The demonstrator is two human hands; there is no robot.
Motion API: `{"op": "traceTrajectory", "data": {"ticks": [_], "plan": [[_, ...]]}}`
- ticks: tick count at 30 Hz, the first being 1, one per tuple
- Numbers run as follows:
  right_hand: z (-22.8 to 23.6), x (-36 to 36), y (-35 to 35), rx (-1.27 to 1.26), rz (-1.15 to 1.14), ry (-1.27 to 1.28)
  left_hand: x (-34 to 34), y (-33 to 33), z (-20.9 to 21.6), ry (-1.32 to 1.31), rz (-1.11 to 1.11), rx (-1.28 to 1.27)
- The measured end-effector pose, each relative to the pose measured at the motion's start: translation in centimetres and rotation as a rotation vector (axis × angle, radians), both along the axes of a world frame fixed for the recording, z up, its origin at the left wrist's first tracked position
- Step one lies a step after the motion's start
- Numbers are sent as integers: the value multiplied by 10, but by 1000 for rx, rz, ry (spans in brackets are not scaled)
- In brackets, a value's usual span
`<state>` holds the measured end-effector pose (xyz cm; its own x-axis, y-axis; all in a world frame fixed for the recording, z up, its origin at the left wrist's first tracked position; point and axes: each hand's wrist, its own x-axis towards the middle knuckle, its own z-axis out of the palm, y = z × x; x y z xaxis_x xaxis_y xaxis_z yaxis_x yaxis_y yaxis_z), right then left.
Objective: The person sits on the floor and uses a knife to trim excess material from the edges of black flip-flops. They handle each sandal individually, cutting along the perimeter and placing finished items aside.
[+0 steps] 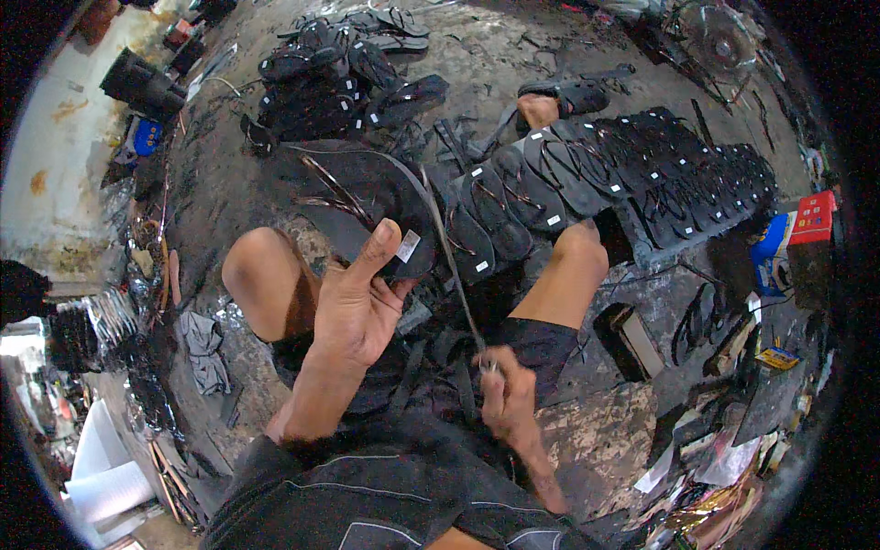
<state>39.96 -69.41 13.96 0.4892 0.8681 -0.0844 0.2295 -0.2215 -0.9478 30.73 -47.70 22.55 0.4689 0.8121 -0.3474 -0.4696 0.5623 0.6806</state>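
My left hand (pixel 359 307) is closed on the heel end of a black flip-flop (pixel 362 188), thumb up beside a small white label on it. The flip-flop has shiny thong straps and is held above my lap. Along its right edge runs a long thin grey strip (pixel 449 247), slanting down to my right hand (pixel 506 394). The fingers of that hand are closed around its lower end; whether it is a blade or a band of sole material I cannot tell. Something small and metallic shows between those fingers.
Rows of labelled black flip-flops (pixel 559 170) lie ahead and to the right. A heap of black footwear (pixel 339 78) sits at the far left. At the right are a red box (pixel 814 217), a block (pixel 631 341) and scraps; a fan (pixel 720 46) stands far right.
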Motion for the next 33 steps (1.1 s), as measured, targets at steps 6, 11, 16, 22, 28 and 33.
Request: {"op": "traceTrajectory", "data": {"ticks": [6,11,16,22,28,33], "plan": [[-25,-6,-37,-149,-33,-161,-11,-23,-14,139,-23,-79],[3,40,39,-115,104,-216,-30,-29,-27,246,-136,15],[17,36,101,-46,176,-134,-54,-30,-42,241,-148,25],[26,-1,125,96,117,84,-61,-49,-39,395,-28,52],[11,3,49,-48,225,126,-70,-53,-40,408,88,15],[15,-2,-5,-214,322,197,-70,-55,-36,460,75,1]]}}
